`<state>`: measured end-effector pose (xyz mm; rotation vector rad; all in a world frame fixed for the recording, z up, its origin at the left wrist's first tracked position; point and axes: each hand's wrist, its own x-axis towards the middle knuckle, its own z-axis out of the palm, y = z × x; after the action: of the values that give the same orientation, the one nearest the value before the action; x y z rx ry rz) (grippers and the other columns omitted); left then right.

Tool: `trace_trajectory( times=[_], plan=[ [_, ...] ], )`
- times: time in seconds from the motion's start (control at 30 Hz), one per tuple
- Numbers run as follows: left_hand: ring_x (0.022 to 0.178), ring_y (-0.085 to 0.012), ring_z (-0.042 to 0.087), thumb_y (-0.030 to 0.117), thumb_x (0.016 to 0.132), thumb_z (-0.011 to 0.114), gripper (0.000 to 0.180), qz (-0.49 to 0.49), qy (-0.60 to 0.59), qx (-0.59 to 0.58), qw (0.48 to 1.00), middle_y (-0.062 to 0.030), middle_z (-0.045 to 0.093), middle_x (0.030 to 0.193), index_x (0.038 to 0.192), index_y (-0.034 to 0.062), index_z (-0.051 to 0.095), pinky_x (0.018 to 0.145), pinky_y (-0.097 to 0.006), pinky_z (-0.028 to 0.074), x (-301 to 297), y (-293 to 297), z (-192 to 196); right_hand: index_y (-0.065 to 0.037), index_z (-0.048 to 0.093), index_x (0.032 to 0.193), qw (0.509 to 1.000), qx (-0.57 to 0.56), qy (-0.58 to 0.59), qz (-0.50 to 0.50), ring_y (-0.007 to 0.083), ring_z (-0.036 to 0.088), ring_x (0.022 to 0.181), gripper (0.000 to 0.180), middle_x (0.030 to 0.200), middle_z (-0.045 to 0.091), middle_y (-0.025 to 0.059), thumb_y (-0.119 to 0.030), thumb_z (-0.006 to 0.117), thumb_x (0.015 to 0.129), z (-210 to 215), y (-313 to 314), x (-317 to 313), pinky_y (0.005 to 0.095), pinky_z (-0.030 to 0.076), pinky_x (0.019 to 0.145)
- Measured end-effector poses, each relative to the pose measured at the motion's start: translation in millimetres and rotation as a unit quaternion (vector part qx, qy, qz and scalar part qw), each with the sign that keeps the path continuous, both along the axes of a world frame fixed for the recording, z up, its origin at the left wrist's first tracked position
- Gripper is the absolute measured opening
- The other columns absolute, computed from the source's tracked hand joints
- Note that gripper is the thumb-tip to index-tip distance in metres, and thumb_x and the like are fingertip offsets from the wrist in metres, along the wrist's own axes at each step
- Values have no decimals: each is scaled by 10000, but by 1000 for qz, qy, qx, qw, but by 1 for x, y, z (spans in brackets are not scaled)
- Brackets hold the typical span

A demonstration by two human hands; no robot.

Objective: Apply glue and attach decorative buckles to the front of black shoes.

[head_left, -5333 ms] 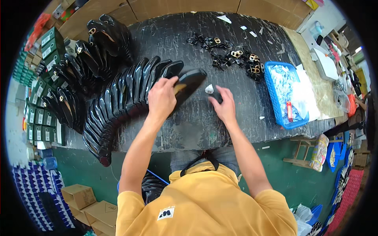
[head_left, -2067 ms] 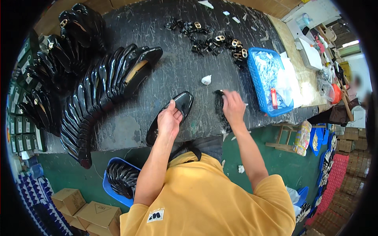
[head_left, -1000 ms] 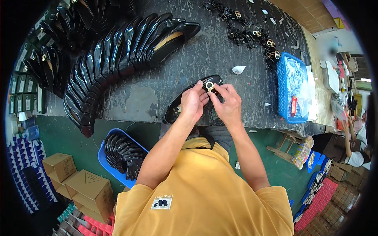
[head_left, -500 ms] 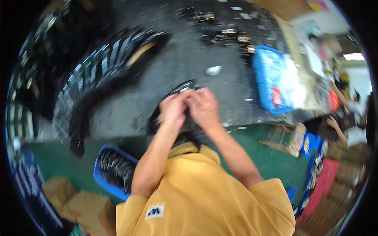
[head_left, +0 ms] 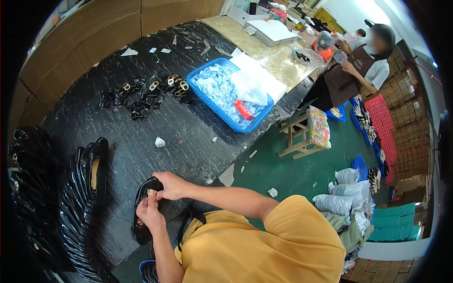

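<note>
A glossy black flat shoe (head_left: 143, 214) lies near the front edge of the dark worktable (head_left: 188, 137). My left hand (head_left: 150, 213) grips its middle, pinching a small gold-coloured piece at the opening. My right hand (head_left: 171, 185) clasps the shoe's toe end from above. Both hands meet over the shoe's upper.
A long row of black shoes (head_left: 85, 198) stands on edge at the left. Black straps with gold buckles (head_left: 146, 94) lie further back. A blue tray (head_left: 226, 96) holds small white packets. A white scrap (head_left: 160, 142) lies mid-table. Another person (head_left: 358, 61) stands at the far right near a wooden stool (head_left: 302, 137).
The view has swung to the right. The shoe taken off the row earlier now sits at the table's front edge, and both hands have stayed closed on it.
</note>
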<state>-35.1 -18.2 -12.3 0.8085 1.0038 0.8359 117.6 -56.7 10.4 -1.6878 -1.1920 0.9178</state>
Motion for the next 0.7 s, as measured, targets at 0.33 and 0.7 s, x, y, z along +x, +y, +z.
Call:
trace_trajectory(
  times=[0.33,0.7],
  plan=[
    [772,-131,663,34,948,703,77,21,27,1,999,-68,714,887,929,-39,690,691,-256,510,-8,2,8,58,556,1105,999,21,-45,-3,501,647,882,433,916,662,308,-178,728,787,1,2,-23,532,505,722],
    [1049,-300,669,390,922,725,367,-260,444,264,816,-118,688,1122,1063,53,687,960,-443,503,-62,35,98,24,495,1395,982,84,106,-130,152,671,908,554,1123,671,144,-110,752,923,-28,-12,25,291,581,756]
  ],
)
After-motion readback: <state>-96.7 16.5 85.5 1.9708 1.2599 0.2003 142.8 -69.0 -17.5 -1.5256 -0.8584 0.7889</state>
